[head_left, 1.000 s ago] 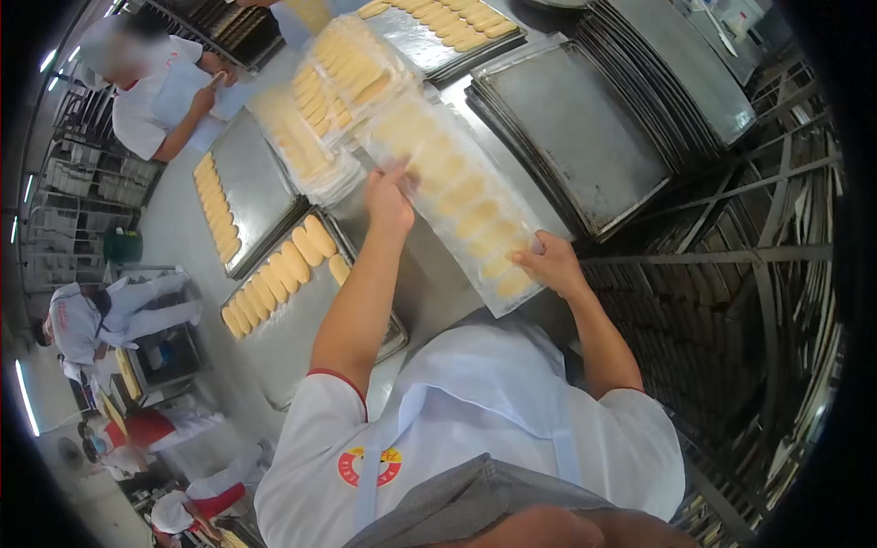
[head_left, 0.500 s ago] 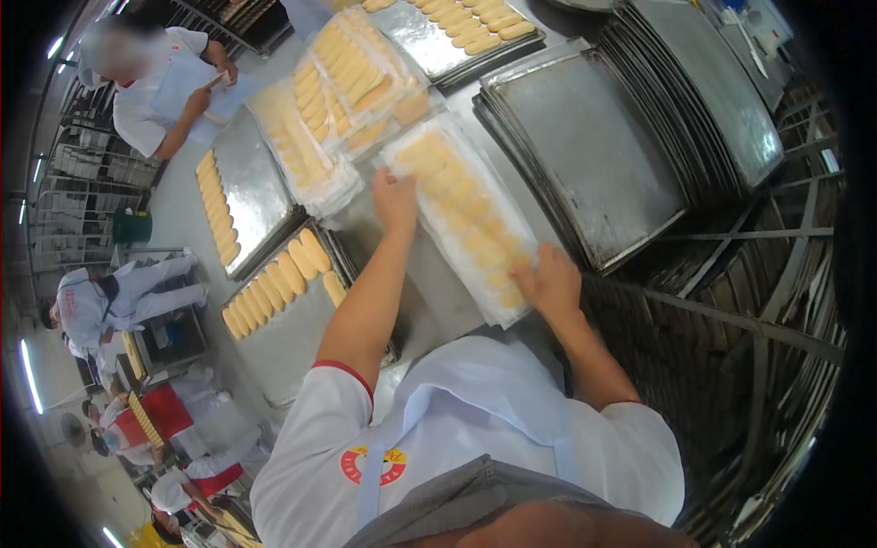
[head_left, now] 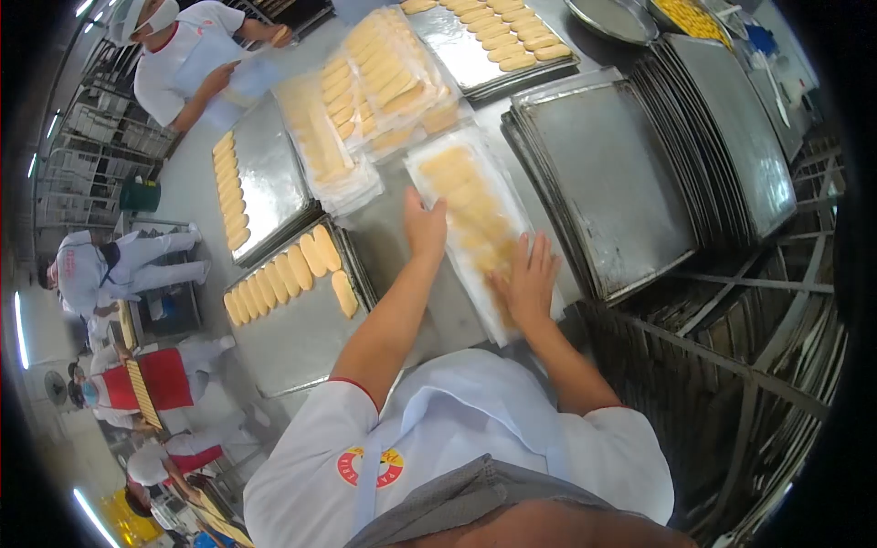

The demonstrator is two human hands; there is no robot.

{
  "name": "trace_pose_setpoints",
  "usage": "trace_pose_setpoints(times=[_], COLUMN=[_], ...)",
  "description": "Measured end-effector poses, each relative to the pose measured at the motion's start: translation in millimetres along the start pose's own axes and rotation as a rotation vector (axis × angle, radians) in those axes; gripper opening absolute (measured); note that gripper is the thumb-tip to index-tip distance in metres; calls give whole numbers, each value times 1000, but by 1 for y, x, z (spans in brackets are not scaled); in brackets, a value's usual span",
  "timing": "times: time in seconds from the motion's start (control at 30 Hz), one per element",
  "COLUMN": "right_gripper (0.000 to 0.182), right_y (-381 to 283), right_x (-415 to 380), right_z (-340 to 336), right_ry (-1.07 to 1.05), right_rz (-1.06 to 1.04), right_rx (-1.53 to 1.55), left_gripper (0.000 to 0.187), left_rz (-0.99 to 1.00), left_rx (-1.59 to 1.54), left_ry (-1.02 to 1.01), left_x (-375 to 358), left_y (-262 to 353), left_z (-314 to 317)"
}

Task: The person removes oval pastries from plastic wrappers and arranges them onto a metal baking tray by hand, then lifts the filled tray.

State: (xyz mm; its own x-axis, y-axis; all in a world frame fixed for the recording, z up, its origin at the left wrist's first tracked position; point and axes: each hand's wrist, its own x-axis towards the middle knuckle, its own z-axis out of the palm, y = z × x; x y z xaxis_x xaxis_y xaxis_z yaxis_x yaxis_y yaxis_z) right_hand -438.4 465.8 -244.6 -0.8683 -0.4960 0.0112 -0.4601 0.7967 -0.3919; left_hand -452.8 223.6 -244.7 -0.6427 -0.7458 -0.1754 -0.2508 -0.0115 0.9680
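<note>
A clear plastic bag of ladyfinger biscuits (head_left: 470,196) lies slantwise on the metal table in front of me. My left hand (head_left: 426,226) is at the bag's left edge, its thumb over the plastic and its other fingers curled along the side. Across the lower right part of the bag, my right hand (head_left: 528,285) rests flat with fingers spread. Just beyond is a pile of similar filled bags (head_left: 379,82), overlapping one another. To the left, a row of loose ladyfingers (head_left: 283,276) sits on a metal tray (head_left: 306,342).
Stacked baking trays (head_left: 612,173) stand close on my right, above a dark metal rack (head_left: 731,338). Another tray of ladyfingers (head_left: 512,36) is at the back. A masked co-worker (head_left: 187,55) stands across the table; other people work farther left.
My right hand has gone from the bag's lower right edge to lying flat on top with fingers spread. My left hand stays at the left edge. The view has shifted slightly.
</note>
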Motion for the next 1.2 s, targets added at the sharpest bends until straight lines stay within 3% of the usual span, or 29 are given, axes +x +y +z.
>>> trace_pose_setpoints(times=[0.23, 0.33, 0.43, 0.5, 0.63, 0.73, 0.8, 0.83, 0.9, 0.97, 1.03, 1.1, 1.2], right_gripper=[103, 102, 101, 99, 97, 94, 92, 89, 82, 70, 56, 52, 50], right_y=[-29, -28, -26, -28, -32, -41, -55, -57, -56, -59, -75, -88, -112], right_x=[-18, -19, -21, -22, -20, -17, -9, -1, 24, 79, 149, 229, 331], right_z=[-22, -11, -4, -3, -6, -17, -32, -29, -24, -22, -24, -9, -3], right_ry=[-165, -187, -162, -154, -193, -226, -251, -166, -2, 183, 239, 393, 354], right_rz=[-88, -116, -131, -130, -113, -89, -62, -93, -145, -259, -249, -293, -295], right_rx=[-83, -115, -127, -127, -150, -166, -165, -136, -74, 188, 395, 432, 350], left_gripper=[72, 70, 66, 66, 73, 81, 84, 85, 85, 83, 80, 74, 66], left_rz=[-77, -135, 133, 180, 47, 191, 49, -20, 90, 154, 177, 186, 140], left_rx=[-207, -155, 304, 491, 780, 677, 575, 523, 508, 473, 419, 320, 272], left_ry=[69, -24, 12, -17, -42, 132, 114, 106, 150, 151, 113, 73, 50], left_x=[16, 24, 48, 52, 55, 55, 32, 19, 0, -26, -58, -88, -128], left_y=[-14, -8, -38, -39, -24, -34, 14, 30, 21, 15, 20, 29, 36], left_z=[5, -4, -11, -19, -30, -38, -52, -59, -71, -80, -89, -102, -128])
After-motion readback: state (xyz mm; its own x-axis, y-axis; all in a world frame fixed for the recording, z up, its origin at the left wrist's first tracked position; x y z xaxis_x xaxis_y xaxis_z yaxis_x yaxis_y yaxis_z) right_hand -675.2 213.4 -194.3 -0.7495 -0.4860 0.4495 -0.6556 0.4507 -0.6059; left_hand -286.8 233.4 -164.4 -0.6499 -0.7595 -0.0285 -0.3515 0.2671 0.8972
